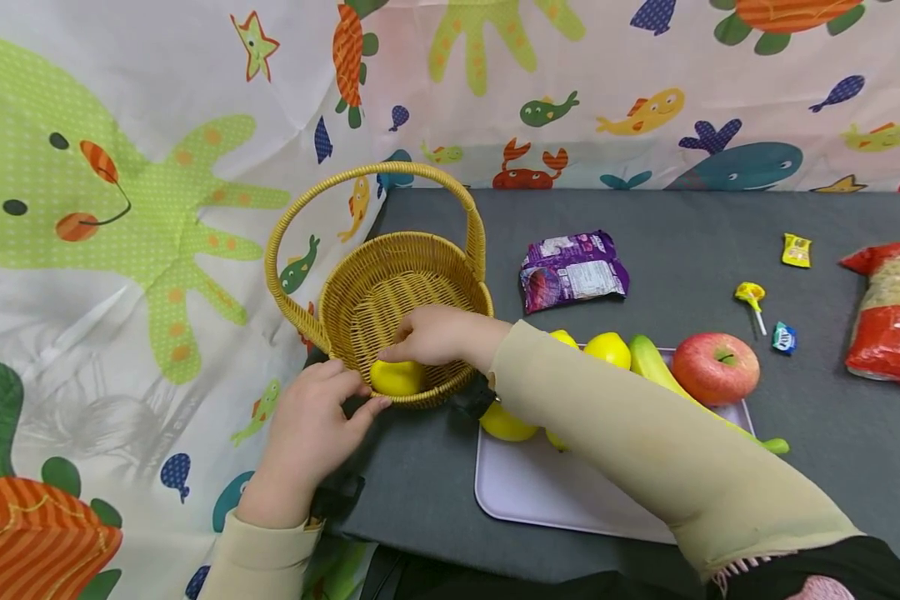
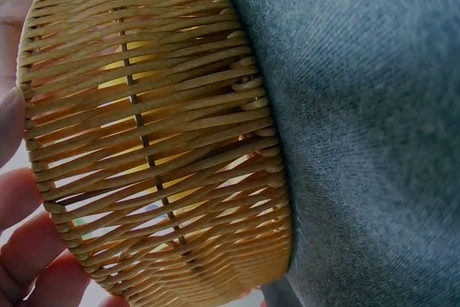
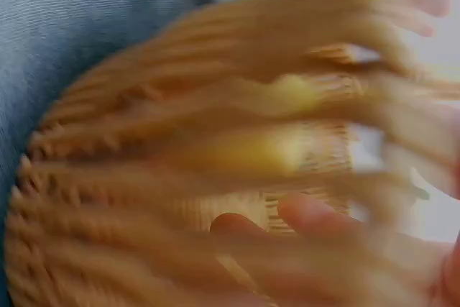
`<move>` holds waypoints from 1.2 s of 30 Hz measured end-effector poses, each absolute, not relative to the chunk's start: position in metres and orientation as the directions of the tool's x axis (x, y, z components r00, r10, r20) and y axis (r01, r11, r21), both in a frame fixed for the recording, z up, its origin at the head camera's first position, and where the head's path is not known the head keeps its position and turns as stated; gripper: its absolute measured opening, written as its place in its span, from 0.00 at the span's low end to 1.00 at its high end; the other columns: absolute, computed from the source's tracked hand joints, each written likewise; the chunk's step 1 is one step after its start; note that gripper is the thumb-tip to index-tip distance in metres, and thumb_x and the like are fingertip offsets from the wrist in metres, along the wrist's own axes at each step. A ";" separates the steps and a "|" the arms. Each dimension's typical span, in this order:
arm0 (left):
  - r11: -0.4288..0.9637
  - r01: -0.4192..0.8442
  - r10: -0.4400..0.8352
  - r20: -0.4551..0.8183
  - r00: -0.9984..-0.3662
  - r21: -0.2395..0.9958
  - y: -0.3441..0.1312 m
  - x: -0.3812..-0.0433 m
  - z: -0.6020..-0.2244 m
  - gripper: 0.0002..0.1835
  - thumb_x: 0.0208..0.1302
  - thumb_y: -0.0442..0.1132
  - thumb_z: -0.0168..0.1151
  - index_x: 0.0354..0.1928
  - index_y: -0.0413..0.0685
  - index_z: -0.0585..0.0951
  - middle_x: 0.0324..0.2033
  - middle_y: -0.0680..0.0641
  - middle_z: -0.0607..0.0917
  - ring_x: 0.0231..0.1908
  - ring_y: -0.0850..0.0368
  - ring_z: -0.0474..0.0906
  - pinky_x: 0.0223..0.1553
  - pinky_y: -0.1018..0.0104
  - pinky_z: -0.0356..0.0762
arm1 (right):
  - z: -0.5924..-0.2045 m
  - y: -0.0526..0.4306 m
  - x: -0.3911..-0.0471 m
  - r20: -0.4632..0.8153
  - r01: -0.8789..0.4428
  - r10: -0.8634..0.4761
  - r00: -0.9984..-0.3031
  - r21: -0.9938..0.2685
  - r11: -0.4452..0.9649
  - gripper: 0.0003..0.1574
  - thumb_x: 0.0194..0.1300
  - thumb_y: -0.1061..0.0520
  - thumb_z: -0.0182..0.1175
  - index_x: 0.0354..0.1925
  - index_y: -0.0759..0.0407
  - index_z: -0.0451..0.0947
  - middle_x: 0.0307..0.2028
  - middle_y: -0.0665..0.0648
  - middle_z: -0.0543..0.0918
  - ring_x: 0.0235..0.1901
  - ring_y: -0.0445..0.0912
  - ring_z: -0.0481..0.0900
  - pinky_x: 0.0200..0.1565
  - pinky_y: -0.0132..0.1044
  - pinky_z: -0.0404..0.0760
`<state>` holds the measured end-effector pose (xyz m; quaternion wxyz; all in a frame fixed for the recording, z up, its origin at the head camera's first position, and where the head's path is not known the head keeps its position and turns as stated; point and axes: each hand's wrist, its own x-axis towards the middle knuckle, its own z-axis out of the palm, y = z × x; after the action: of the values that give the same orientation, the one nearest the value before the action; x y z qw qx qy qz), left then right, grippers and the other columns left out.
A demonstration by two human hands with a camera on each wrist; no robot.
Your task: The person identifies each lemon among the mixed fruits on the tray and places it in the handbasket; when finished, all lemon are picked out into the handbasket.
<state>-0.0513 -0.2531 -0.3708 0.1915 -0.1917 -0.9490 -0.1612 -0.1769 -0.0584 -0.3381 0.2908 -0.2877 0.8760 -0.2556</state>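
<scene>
A round wicker basket (image 1: 401,250) with a tall hoop handle stands at the table's left side. My left hand (image 1: 318,425) pinches its near rim, with the thumb outside, as the left wrist view also shows at the woven wall (image 2: 158,141). My right hand (image 1: 438,335) reaches down into the basket over a yellow lemon (image 1: 397,378), which lies against the near wall. Blurred in the right wrist view, the right fingertips (image 3: 309,210) appear loose and apart from the lemon (image 3: 266,149) behind the weave.
Right of the basket is a pale tray (image 1: 562,508) with lemons (image 1: 607,350), a banana (image 1: 660,367) and an apple (image 1: 716,367), partly under my right sleeve. Beyond lie a purple packet (image 1: 573,268), a lollipop (image 1: 752,293), small wrapped sweets (image 1: 797,250) and a red bag (image 1: 892,325).
</scene>
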 end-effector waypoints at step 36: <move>0.865 0.419 0.284 0.419 -0.862 0.276 -0.254 -0.053 -0.373 0.13 0.52 0.48 0.80 0.26 0.55 0.82 0.23 0.54 0.76 0.26 0.61 0.66 0.30 0.63 0.68 | -0.374 0.147 -0.064 -0.480 0.341 -0.295 -0.826 -0.843 0.416 0.39 0.71 0.43 0.62 0.69 0.64 0.67 0.54 0.64 0.77 0.40 0.52 0.84 0.43 0.45 0.86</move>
<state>-0.0530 -0.2543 -0.3727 0.1857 -0.1853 -0.9477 -0.1817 -0.0638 0.1475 -0.3743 0.2945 0.0148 0.7883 -0.5401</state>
